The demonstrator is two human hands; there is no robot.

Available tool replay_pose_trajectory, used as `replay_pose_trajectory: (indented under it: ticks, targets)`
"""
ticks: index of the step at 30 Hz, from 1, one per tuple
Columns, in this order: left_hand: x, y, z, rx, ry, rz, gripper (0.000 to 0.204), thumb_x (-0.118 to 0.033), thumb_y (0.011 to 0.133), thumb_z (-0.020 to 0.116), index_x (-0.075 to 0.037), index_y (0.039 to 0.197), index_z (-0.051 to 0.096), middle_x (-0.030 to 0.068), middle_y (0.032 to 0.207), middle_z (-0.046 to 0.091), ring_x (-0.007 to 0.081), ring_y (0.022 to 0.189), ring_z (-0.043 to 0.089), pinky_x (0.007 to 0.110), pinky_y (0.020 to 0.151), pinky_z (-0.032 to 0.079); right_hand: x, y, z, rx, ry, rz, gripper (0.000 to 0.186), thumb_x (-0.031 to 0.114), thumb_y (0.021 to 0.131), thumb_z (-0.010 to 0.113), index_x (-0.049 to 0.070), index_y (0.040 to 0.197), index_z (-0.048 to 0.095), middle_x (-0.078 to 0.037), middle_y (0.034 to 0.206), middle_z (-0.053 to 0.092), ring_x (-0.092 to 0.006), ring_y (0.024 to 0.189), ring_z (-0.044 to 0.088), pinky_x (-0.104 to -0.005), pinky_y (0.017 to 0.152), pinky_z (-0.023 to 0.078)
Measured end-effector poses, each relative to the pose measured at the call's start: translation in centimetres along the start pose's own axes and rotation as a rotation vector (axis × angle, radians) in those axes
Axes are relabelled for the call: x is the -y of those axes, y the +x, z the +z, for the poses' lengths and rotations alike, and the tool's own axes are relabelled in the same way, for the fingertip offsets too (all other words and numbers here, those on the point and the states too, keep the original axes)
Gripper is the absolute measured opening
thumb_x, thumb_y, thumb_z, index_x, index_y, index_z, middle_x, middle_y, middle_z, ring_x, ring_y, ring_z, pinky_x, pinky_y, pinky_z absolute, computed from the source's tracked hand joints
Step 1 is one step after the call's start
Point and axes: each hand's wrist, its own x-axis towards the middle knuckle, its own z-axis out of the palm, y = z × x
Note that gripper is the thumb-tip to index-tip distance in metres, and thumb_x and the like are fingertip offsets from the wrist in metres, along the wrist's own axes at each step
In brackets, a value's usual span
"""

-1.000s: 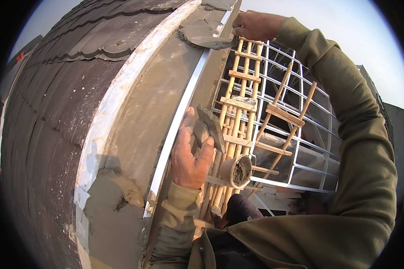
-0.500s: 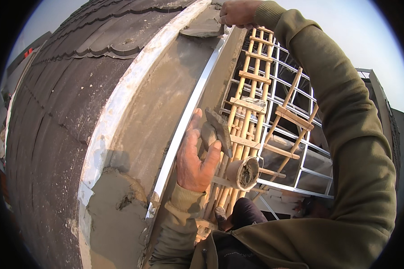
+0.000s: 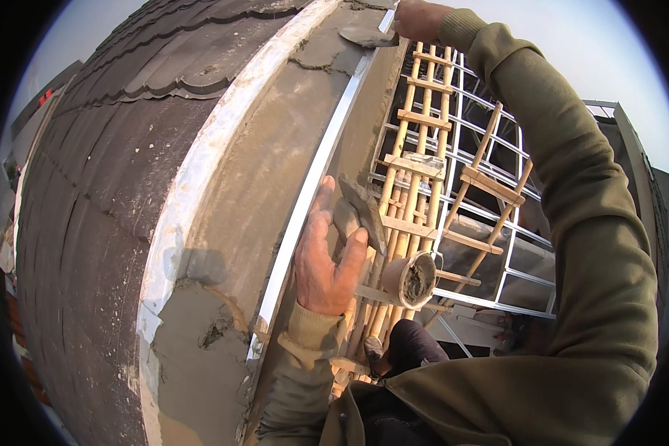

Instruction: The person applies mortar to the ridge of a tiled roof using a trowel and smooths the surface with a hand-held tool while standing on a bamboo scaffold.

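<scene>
One o'clock: your closed right hand (image 3: pixel 421 21) grips a trowel (image 3: pixel 366 36), likely light, stiff, best handle-held; six: your half-curled left hand (image 3: pixel 325 273) holds a float (image 3: pixel 367 213).

Two in all: one left hand (image 3: pixel 325 266), one right hand (image 3: pixel 420 21).
One trowel (image 3: pixel 366 36), one mortar-coated tool (image 3: pixel 369 215), one bucket (image 3: pixel 407 280), one straight metal strip (image 3: pixel 328 141), one visible shoe (image 3: pixel 374 350); bamboo poles (image 3: pixel 425 102) overlap too much to count.

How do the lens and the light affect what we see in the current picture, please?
In the head view, fisheye distortion bows the white edging, the metal strip shines bright, a shadow lies beside the mortar, and the sky looks pale.
</scene>
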Motion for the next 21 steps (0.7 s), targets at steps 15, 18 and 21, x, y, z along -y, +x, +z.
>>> replay_pose_trajectory:
  ticks: [15, 18, 21]
  targets:
    - [0.4, -0.1, 0.2, -0.011, -0.101, 0.001, 0.064, -0.02, 0.098, 0.062, 0.012, 0.149, 0.041, 0.0319, 0.159, 0.039, 0.0383, 0.153, 0.034, 0.046, 0.125, 0.027, 0.9, -21.9, -1.1, -0.063, 0.212, -0.014, 0.035, 0.025, 0.107, 0.051, -0.001, 0.105, 0.075, -0.02, 0.085, 0.072, -0.0336, 0.08, 0.073, -0.0471, 0.08, 0.057]
    - [-0.8, -0.5, 0.1, 0.186, -0.297, -0.295, 0.053, -0.02, 0.101, 0.06, 0.01, 0.144, 0.047, 0.0242, 0.145, 0.056, 0.0325, 0.134, 0.055, 0.043, 0.114, 0.041, 3.0, -29.2, 1.3, 0.017, 1.049, 0.13, 0.054, 0.043, 0.111, 0.048, -0.006, 0.107, 0.072, 0.001, 0.06, 0.048, -0.0066, 0.051, 0.045, -0.0244, 0.048, 0.039]
    - [0.0, -2.1, 2.2, 0.226, -0.826, -0.488, 0.045, -0.024, 0.104, 0.059, 0.004, 0.139, 0.052, 0.0158, 0.129, 0.065, 0.0262, 0.115, 0.066, 0.043, 0.1, 0.051, 8.2, -33.9, 4.6, -0.08, 1.477, 0.118, 0.054, 0.047, 0.111, 0.047, -0.002, 0.099, 0.067, 0.004, 0.06, 0.046, -0.0037, 0.048, 0.04, -0.0227, 0.043, 0.034]
